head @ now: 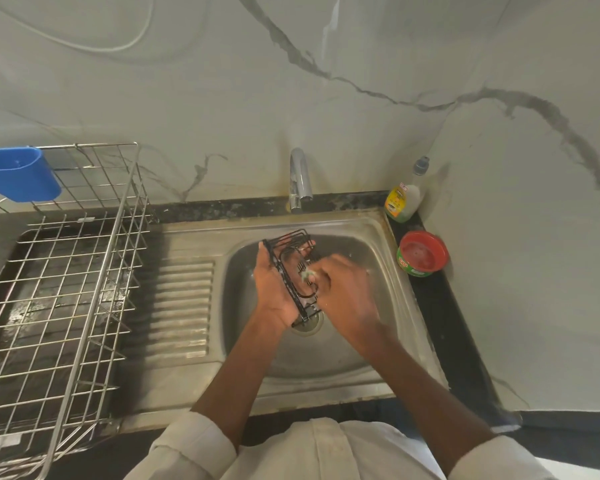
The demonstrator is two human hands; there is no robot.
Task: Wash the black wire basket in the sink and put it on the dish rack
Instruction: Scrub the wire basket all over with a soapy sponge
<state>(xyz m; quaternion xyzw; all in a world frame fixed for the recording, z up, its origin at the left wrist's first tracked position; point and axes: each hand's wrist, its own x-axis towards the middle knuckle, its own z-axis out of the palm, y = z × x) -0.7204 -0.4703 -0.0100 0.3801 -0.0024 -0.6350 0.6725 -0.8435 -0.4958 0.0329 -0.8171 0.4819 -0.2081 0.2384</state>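
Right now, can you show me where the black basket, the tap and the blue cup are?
black basket [284,249]: head view, top wire corner.
tap [300,174]: head view, curved spout.
blue cup [18,178]: head view, front wall.

Over the sink [378,233], left hand [274,289] grips the black wire basket [293,268]; right hand [340,289] (blurred) pinches a scrubber [306,273] against it.

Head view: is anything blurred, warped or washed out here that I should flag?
Head view: the right hand is smeared by motion blur, so what it holds against the black wire basket is unclear; the left hand is sharper. Wide-angle distortion bows the dish rack and the sink rim. Lighting is dim and greenish, with glare streaks on the wall.
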